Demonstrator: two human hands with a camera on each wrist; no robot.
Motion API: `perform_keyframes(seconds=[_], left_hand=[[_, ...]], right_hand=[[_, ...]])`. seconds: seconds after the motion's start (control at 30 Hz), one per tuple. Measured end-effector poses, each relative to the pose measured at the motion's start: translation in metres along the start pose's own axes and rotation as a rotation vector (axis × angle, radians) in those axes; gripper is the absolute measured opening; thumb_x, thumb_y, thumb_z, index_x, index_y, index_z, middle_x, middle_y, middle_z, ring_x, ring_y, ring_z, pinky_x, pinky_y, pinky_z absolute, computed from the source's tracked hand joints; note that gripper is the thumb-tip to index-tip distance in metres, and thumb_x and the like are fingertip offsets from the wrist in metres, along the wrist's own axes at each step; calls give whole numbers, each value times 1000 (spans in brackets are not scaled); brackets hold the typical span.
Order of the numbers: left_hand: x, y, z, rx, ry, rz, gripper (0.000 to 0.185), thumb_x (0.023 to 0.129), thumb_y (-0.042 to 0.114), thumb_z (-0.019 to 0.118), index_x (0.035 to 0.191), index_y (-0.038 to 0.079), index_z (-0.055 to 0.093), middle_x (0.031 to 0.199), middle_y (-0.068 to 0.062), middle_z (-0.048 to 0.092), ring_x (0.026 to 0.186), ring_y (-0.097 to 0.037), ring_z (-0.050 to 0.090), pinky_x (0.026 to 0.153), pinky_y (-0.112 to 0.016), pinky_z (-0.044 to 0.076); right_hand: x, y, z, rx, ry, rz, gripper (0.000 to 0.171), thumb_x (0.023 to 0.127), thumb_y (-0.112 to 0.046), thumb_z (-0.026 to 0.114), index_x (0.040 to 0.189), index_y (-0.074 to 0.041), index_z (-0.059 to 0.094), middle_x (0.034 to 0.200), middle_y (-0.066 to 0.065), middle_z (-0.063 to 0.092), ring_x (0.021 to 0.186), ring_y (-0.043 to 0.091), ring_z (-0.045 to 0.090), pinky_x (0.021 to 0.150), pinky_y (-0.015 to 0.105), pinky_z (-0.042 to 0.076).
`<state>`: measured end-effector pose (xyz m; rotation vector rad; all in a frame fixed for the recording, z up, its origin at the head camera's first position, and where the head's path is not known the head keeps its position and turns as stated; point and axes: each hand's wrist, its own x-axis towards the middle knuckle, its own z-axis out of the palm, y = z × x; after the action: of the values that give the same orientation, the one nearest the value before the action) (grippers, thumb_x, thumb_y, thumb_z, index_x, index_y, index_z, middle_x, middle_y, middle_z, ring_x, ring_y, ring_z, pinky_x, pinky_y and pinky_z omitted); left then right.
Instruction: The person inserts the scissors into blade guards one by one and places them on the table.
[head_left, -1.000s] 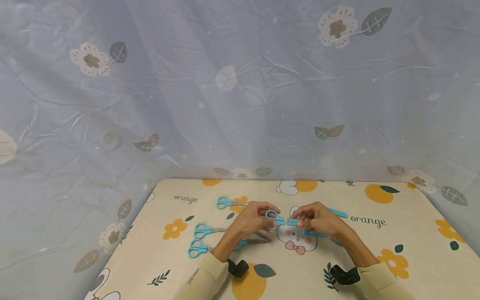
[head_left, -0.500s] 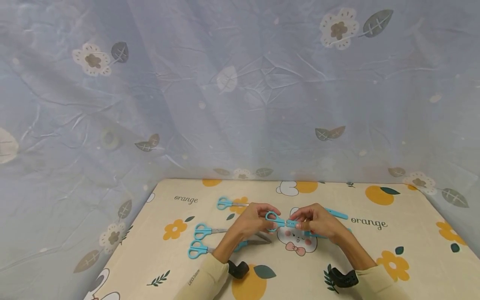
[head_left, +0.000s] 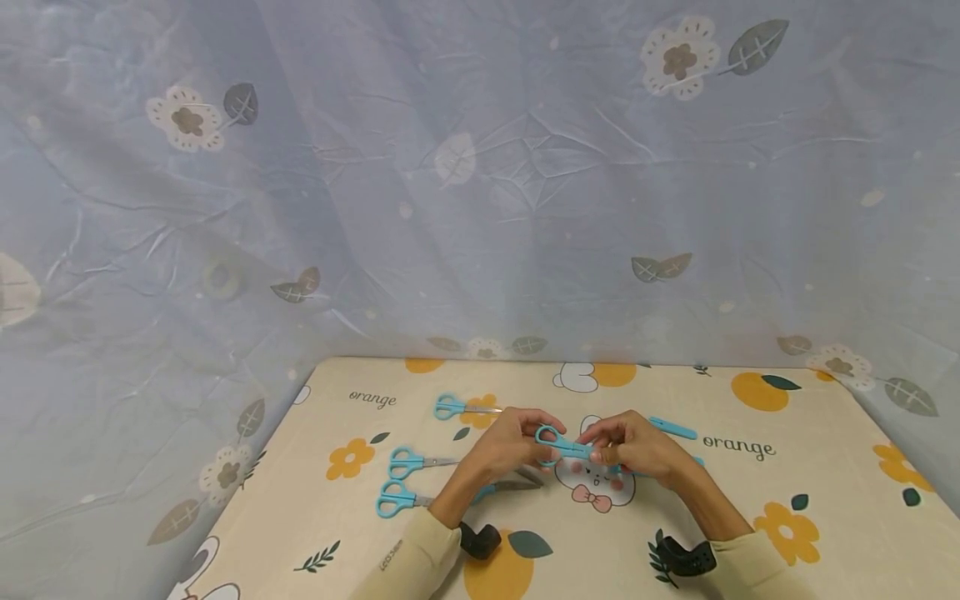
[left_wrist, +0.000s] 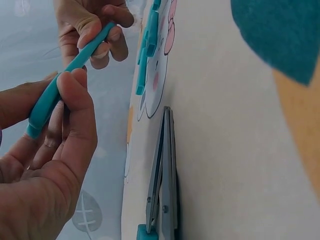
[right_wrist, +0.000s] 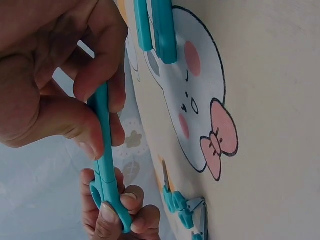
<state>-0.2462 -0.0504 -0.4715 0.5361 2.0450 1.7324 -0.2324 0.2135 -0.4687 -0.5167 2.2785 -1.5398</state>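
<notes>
Over the bunny print [right_wrist: 197,85] on the cream tablecloth [head_left: 585,558], a pair of blue scissors [right_wrist: 120,212] is held between a person's two hands, its blades out of sight inside a blue cover [right_wrist: 103,122]. The cover's end meets the handles, with only a thin seam showing between them. The left hand [head_left: 510,443] pinches the handles between thumb and fingers; the right hand [head_left: 636,443] grips the cover, its thumb on one side and its fingers on the other. The hands face each other close together, wrists bent inward, with the forearms slanting up from the lower edge of the head view in pale sleeves [head_left: 412,560]. Beside the right hand lie two spare covers [right_wrist: 165,32], side by side on the cloth in the right wrist view; whether anything is inside them cannot be told. To the left, more blue-handled scissors [head_left: 405,462] lie with their steel blades bare, some partly hidden by the left arm, and bare blades [left_wrist: 167,170] also rest on the cloth near the left wrist. A grey-blue floral curtain [head_left: 480,208] stands behind the table.
</notes>
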Motion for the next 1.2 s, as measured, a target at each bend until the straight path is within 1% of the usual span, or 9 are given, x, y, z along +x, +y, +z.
perform_keyframes(seconds=[0.13,0.2,0.33,0.43,0.63,0.83,0.97,1.1,1.2], left_hand=[[1,-1,0,-4,-3,-1,35,92,-9,75,126,-5,72,91,-2,70,76,-14,73,75,-38,70],[1,-2,-1,-5,-5,-6,35,92,-9,75,127,-6,72,91,-2,70,77,-14,73,75,-38,70],[1,-5,-1,6,-7,-20,35,91,-8,75,127,-5,72,91,-2,71,77,-14,73,75,-39,70],[0,-7,-1,4,-15,-29,36,91,-7,76,126,-5,72,91,-2,71,77,-14,73,75,-40,70],[-4,-7,0,-15,-40,-66,35,92,-8,76,127,-5,72,93,-3,69,75,-17,74,71,-36,69],[-11,-5,1,-17,-63,-90,33,92,-6,77,124,-1,74,98,-5,67,78,-16,74,72,-32,69],[-15,-6,1,-42,-74,-99,35,92,-5,78,127,-3,72,98,-6,67,79,-17,75,73,-35,70],[-20,-5,3,-75,-90,-108,37,93,-7,76,129,-5,70,99,-8,68,79,-17,74,73,-34,69],[-22,-5,4,-75,-100,-109,36,93,-8,74,128,-4,71,98,-7,68,79,-17,74,74,-35,70]], right_hand=[[0,2,0,2,-2,6,28,98,-6,73,124,3,76,90,8,69,70,14,56,51,22,46],[-1,3,0,18,-13,9,28,99,-7,73,125,3,76,90,9,70,70,14,56,53,23,48],[-2,5,0,48,-55,7,31,100,-8,72,128,6,73,96,18,75,68,16,63,55,28,56],[-3,6,1,42,-71,6,33,101,-9,72,130,6,72,98,23,75,66,18,64,56,30,58],[-6,5,3,28,-80,49,32,102,-11,71,131,3,73,95,15,73,77,17,61,62,30,58],[-12,6,4,9,-102,75,31,100,-11,70,129,1,74,87,6,69,68,12,54,56,24,48],[-16,5,4,11,-112,85,30,101,-14,71,128,-2,75,84,2,66,66,13,54,55,24,48],[-20,4,5,24,-115,104,29,102,-19,73,127,-4,77,86,3,68,70,13,57,57,25,52],[-23,3,6,35,-119,104,30,101,-20,74,127,-5,77,89,9,73,72,13,59,58,24,52]])
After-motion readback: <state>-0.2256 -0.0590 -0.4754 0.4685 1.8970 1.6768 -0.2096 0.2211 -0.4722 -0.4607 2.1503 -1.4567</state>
